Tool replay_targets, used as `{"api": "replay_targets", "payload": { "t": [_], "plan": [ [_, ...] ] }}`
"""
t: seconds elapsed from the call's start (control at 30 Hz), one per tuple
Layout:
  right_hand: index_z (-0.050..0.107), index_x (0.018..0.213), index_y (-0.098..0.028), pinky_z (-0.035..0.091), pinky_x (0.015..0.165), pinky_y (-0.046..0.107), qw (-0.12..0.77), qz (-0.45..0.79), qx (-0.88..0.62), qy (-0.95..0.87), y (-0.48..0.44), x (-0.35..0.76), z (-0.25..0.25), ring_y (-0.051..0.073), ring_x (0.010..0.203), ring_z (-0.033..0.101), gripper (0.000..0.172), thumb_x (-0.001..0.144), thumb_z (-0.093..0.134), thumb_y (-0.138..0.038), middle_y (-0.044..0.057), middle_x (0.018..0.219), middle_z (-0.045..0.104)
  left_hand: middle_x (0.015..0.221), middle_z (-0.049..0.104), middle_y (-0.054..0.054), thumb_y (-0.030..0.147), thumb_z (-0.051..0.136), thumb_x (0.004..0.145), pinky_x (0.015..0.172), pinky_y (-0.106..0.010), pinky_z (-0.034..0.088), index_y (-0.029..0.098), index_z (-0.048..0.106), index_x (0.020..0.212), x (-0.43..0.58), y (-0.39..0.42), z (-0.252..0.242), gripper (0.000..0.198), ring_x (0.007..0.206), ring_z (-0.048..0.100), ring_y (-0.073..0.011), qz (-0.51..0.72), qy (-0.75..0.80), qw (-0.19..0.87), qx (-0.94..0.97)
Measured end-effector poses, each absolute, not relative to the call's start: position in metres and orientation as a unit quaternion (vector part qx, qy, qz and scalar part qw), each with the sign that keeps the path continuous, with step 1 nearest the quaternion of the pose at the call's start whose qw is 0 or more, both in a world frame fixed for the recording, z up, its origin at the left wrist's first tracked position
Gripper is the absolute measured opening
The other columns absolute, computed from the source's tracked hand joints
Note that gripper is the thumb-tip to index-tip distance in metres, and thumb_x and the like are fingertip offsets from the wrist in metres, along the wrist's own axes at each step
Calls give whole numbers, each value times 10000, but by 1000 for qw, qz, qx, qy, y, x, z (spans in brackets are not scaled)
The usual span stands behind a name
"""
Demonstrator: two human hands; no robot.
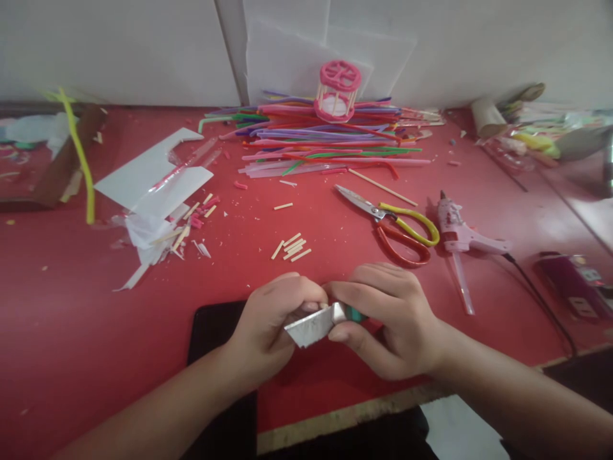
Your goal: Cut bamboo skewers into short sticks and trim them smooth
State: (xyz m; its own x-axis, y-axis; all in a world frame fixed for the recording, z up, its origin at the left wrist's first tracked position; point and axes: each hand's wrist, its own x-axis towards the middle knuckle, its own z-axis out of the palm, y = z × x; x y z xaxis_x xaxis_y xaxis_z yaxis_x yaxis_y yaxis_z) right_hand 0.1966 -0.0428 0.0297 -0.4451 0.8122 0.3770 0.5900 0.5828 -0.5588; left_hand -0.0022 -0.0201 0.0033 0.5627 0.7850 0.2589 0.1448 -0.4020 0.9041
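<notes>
Right hand (387, 319): clenched around the teal handle of a knife (311, 327), thumb laid along the underside near the blade's root. Left hand (271, 322): fingers curled down over the back of the flat metal blade, thumb pressed on it from the near side. Whether anything small is pinched under those fingers cannot be determined. The knife is held between both hands, just above the near edge of the red worktop (71, 306), blade pointing to the person's left and tilted slightly downward.

Beneath the left wrist lies a black mat (211, 332), partly covered by the forearm. Just beyond the hands, a small cluster of short wooden sticks (292, 248) lies on the worktop. To the right of it, scissors (397, 230) with one yellow and one red handle lie open, and beside them a pink glue gun (460, 236) lies on its side, its cord running right. Further back, a pile of coloured straws (325, 137) lies, with a small pink cage-like model (338, 89) standing on it. White sheets (148, 172) with offcuts lie well to the left.
</notes>
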Motion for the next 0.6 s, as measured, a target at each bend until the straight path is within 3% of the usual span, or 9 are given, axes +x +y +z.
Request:
{"api": "replay_targets", "payload": {
  "t": [0.27, 0.4, 0.5, 0.6],
  "plan": [
    [663, 916, -146, 377, 540, 288, 329, 142, -422, -832, -44, 194, 31, 127, 548, 476, 326, 930, 515, -435, 7, 645, 562, 666, 602, 19, 92, 489, 889, 577, -235, 410, 207, 513, 760, -2, -17, 9, 175, 599, 513, -119, 368, 285, 418, 780],
    [656, 915, -194, 407, 551, 277, 344, 124, -497, -787, -33, 211, 31, 135, 592, 545, 231, 935, 529, -386, 15, 695, 619, 662, 601, 0, 96, 390, 942, 590, -254, 439, 207, 527, 778, -3, -20, 7, 241, 599, 523, -130, 385, 236, 407, 794],
    [634, 889, -223, 422, 587, 288, 381, 81, -576, -719, -23, 225, 30, 146, 623, 552, 182, 948, 523, -354, 12, 697, 612, 668, 588, -5, 163, 359, 1001, 612, -267, 454, 208, 547, 830, -4, -23, 4, 258, 600, 529, -131, 395, 269, 434, 764],
    [612, 916, -218, 438, 619, 280, 388, 94, -560, -726, -21, 226, 27, 141, 658, 558, 187, 965, 499, -358, 7, 725, 603, 688, 621, 6, 247, 370, 1032, 645, -257, 465, 213, 549, 919, -1, -23, 3, 215, 635, 573, -124, 388, 338, 495, 700]
  ]
}}
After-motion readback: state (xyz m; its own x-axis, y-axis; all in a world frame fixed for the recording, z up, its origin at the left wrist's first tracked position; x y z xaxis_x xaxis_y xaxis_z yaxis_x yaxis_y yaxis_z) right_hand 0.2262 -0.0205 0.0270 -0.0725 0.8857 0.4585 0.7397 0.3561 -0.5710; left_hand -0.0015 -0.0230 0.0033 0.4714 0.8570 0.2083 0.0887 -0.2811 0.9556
